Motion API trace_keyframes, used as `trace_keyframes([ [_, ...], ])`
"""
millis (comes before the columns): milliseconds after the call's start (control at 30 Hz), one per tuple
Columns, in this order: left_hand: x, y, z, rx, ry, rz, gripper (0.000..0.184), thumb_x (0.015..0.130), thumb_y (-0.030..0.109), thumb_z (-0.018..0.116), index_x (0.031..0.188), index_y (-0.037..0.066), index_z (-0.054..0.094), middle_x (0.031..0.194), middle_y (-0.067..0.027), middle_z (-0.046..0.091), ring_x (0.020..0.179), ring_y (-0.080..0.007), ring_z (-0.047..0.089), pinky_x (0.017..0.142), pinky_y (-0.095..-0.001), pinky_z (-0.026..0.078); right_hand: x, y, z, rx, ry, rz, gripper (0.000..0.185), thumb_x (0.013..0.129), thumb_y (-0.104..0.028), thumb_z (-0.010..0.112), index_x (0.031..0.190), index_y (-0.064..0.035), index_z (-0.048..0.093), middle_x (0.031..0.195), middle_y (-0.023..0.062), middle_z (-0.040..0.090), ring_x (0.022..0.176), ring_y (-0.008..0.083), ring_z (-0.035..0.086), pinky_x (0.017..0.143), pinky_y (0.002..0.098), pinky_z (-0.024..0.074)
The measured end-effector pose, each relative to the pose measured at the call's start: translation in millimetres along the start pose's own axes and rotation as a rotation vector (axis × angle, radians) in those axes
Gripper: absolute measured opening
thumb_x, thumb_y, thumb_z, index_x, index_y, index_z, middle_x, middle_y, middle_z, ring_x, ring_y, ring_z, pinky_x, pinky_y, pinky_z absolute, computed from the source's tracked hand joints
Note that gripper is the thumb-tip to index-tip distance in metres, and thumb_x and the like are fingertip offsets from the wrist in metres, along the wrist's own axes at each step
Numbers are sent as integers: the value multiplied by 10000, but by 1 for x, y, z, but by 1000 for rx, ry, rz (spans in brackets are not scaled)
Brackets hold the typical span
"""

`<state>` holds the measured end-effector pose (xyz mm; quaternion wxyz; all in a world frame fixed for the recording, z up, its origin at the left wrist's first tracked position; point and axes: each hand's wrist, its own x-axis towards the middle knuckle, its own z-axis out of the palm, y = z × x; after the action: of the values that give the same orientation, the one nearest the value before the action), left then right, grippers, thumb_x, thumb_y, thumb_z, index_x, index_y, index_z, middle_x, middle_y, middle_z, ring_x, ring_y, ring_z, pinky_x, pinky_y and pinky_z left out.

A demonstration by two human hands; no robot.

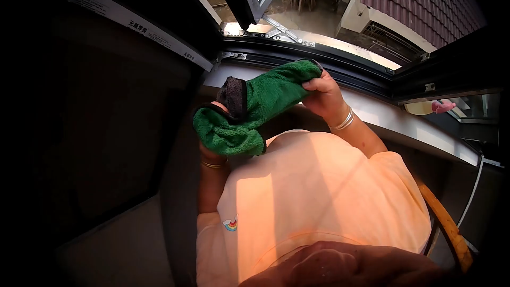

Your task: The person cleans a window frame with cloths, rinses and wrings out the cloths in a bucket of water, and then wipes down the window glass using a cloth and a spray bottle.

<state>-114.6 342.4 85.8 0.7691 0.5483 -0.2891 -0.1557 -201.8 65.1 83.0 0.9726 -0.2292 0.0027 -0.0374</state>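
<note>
A fluffy green cloth (276, 93) with a dark grey underside and black edging is held up between my two hands, in front of the window sill. My right hand (325, 95) grips its upper right end, the thumb lying on the green face. Most of my left hand (211, 155) is covered by the folded left end of the cloth; a bit of finger shows in the fold beside a turned-up grey corner. Bracelets are on both wrists.
Ahead is an open window with a dark frame (345, 69) and a metal hinge arm (281, 31). A bottle with a pink spray head (443, 107) lies along the white sill (414, 126). A dark panel (106, 111) stands at left; a curved wooden piece (449, 228) is at right.
</note>
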Motion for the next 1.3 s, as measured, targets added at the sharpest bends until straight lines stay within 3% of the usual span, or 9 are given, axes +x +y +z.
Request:
trace_keyframes([
  [133, 59, 15, 47, -733, -61, -309, 480, 976, 188, 499, 1401, 1, 379, 1343, -163, 512, 1214, -264, 540, 1021, -384, 452, -3, -35, 2, 100, -59, -138, 409, 831, 76, 496, 1226, -20, 544, 1201, 141, 621, 1146, 295, 598, 1047, 468, 446],
  [167, 69, 11, 63, -503, -150, -211, 620, 938, 174, 519, 1481, 1, 275, 1439, -218, 438, 1326, -329, 457, 1097, -448, 396, -6, -45, 0, 108, -58, -179, 391, 860, 27, 501, 1248, -10, 533, 1221, 153, 613, 1165, 307, 586, 1054, 474, 434],
  [333, 93, -28, 97, -538, -331, -64, 790, 834, 336, 584, 1488, 14, 281, 1443, -210, 431, 1320, -340, 450, 1113, -476, 372, -30, -84, 10, 98, -16, -327, 321, 973, -101, 477, 1288, -44, 508, 1239, 127, 604, 1173, 273, 578, 1036, 456, 439],
  [433, 94, -38, 105, 24, -27, 16, 790, 863, 400, 558, 1495, 18, 275, 1452, -205, 423, 1333, -345, 432, 1119, -479, 359, -48, -85, 13, 3, 19, -384, 349, 993, -134, 466, 1335, -69, 475, 1274, 115, 585, 1185, 263, 572, 1033, 459, 438],
  [567, 105, -34, 104, -1061, -316, -405, 675, 950, 412, 468, 1472, 17, 304, 1443, -207, 434, 1321, -345, 443, 1103, -502, 374, -71, -71, 3, -130, 104, -435, 374, 997, -156, 499, 1350, -42, 447, 1280, 101, 585, 1167, 226, 585, 997, 409, 465],
  [767, 92, -35, 80, -1070, -513, -497, 667, 940, 385, 482, 1464, 6, 316, 1413, -206, 463, 1292, -330, 473, 1087, -483, 392, -84, -23, -1, -751, 790, -529, 524, 901, -52, 603, 1364, 23, 369, 1207, 110, 510, 1106, 174, 514, 1007, 302, 425],
  [1000, 52, -42, 52, -1125, -622, -538, 659, 929, 355, 499, 1454, -6, 330, 1379, -204, 496, 1258, -313, 507, 1070, -460, 413, -106, 29, 78, -1099, 330, -366, 645, 951, -372, 635, 1431, -32, 369, 1304, 95, 527, 1169, 147, 507, 979, 335, 449],
  [1133, 36, -34, 38, -1119, -730, -570, 654, 923, 337, 508, 1448, -13, 337, 1360, -203, 515, 1238, -303, 527, 1060, -447, 425, -122, 51, 54, -708, 545, -588, 289, 1029, -245, 511, 1181, -8, 576, 1073, 69, 648, 983, 113, 600, 885, 262, 491],
  [1300, 13, -19, 34, -826, -879, -740, 612, 849, 186, 554, 1394, -55, 413, 1270, -199, 584, 1131, -260, 607, 966, -355, 490, -158, 61, 86, -384, 609, -812, 312, 1056, -244, 415, 1045, 4, 603, 943, 86, 679, 832, 159, 663, 782, 290, 542],
])
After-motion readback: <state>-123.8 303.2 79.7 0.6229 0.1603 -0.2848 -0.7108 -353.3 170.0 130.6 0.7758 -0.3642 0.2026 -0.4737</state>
